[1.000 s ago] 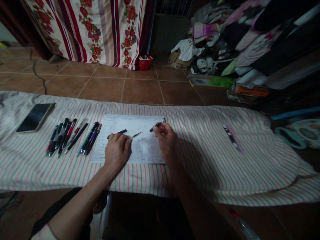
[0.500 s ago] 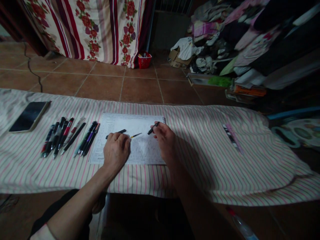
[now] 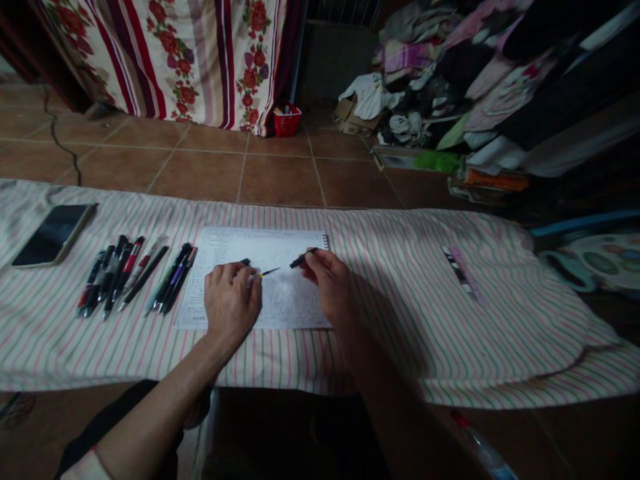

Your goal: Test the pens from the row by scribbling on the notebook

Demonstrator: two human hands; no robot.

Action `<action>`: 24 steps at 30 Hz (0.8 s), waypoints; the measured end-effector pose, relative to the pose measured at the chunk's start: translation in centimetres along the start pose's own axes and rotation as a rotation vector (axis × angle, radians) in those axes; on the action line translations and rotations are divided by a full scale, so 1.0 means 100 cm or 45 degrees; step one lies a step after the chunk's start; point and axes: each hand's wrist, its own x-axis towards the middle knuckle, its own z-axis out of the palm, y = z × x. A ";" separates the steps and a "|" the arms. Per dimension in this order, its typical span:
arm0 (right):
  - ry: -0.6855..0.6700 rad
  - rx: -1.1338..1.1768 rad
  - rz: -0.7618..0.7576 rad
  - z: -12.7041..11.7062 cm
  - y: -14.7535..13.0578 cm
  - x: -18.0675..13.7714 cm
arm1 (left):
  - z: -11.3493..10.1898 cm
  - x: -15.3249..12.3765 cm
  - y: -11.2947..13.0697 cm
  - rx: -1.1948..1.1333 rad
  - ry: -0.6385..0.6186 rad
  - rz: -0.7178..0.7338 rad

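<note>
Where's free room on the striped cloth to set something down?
Widest patch: the striped cloth between the right hand and the slim patterned case. A narrower strip runs along the near edge below the row of pens. Crowded: those pens beside the spiral notepad, with the left hand on it.

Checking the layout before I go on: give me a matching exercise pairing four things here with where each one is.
Things:
1. Smartphone
2. Red basket
3. Short black pen
4. Row of pens

Places:
A. On the tile floor
B. Far left of the striped cloth
C. In the right hand
D. Between the smartphone and the printed sheet

Pairs: 1-B, 2-A, 3-C, 4-D
</note>
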 end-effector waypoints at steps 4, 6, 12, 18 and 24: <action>-0.064 0.098 0.078 -0.001 -0.004 -0.004 | -0.002 0.001 0.008 -0.146 0.068 0.054; -0.099 0.089 0.095 -0.002 -0.005 -0.006 | -0.002 0.001 0.014 -0.234 0.078 0.057; -0.160 -0.034 0.048 -0.002 -0.005 -0.012 | 0.004 0.005 0.028 -0.330 0.031 0.110; -0.264 -0.066 0.009 -0.001 -0.007 -0.013 | 0.007 0.006 0.032 -0.308 0.104 0.172; -0.295 -0.053 0.016 0.000 -0.004 -0.013 | 0.008 0.005 0.032 -0.314 0.136 0.162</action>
